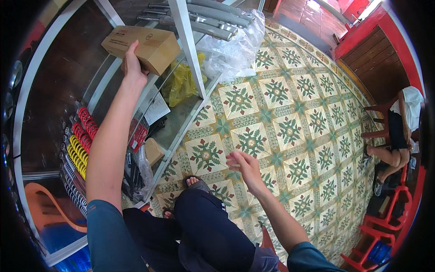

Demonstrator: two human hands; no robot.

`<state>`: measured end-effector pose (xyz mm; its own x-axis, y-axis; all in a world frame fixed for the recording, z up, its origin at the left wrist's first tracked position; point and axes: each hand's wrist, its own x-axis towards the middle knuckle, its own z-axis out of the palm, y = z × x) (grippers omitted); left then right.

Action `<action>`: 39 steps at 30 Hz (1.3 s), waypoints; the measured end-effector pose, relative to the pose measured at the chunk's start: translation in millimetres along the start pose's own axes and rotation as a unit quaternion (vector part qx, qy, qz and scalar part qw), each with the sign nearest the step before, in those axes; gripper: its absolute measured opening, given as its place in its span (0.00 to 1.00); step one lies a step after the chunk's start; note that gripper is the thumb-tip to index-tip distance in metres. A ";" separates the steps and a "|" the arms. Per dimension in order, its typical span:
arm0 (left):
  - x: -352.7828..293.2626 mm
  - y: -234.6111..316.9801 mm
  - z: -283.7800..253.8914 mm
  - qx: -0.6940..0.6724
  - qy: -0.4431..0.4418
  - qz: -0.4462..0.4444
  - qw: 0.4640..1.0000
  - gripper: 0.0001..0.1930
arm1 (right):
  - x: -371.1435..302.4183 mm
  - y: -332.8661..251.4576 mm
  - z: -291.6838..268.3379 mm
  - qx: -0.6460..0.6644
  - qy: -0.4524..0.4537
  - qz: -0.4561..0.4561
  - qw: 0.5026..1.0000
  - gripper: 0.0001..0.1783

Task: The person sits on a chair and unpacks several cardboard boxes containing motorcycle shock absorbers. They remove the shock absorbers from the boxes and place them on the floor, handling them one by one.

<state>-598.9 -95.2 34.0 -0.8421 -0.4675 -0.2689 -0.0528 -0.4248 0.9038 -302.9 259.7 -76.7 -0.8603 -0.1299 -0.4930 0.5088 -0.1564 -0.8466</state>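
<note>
My left hand point(132, 68) grips a brown cardboard box point(156, 47), with a finger lying along its side and the rest of the grip partly hidden behind the box. The box is held out at arm's length over the white-framed glass shelf case point(192, 50). Close to it on the shelf lie a yellow plastic bag point(181, 84) and a crumpled clear plastic bag point(233, 47). Over the tiled floor my right hand point(245, 167) hangs with nothing in it, its fingers loosely bent and apart.
Shock absorbers with red springs point(86, 121) and yellow springs point(77, 154) stand at the left. Grey metal tubes point(204, 22) lie on the case top. An orange chair point(43, 206) is at lower left. A seated person point(398, 122) and red chairs point(394, 213) are at the right.
</note>
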 end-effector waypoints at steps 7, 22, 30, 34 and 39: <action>20.7 -19.4 27.8 0.039 0.086 0.023 0.995 0.43 | -31.4 38.3 -11.8 -0.033 -0.022 0.053 0.998 0.26; 22.4 -8.8 65.4 0.293 0.012 0.067 0.954 0.40 | -36.6 48.3 -7.8 -0.046 -0.008 0.061 0.997 0.20; 11.6 2.9 87.0 0.437 0.038 0.074 0.896 0.37 | -35.0 58.1 -21.2 -0.051 0.027 0.037 0.998 0.18; -2.4 0.4 85.7 0.326 -0.049 0.034 0.944 0.32 | -37.1 62.6 -22.2 -0.065 0.027 0.044 0.997 0.17; -41.9 5.2 64.1 0.235 -0.168 -0.001 0.957 0.32 | -43.6 63.8 -22.3 -0.078 0.008 0.044 0.996 0.17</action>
<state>-598.3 -28.1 71.3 -0.9628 -0.1568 -0.2203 -0.2241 0.0071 0.9745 -233.7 277.2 -113.7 -0.8135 -0.1202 -0.5690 0.5723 0.0083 -0.8200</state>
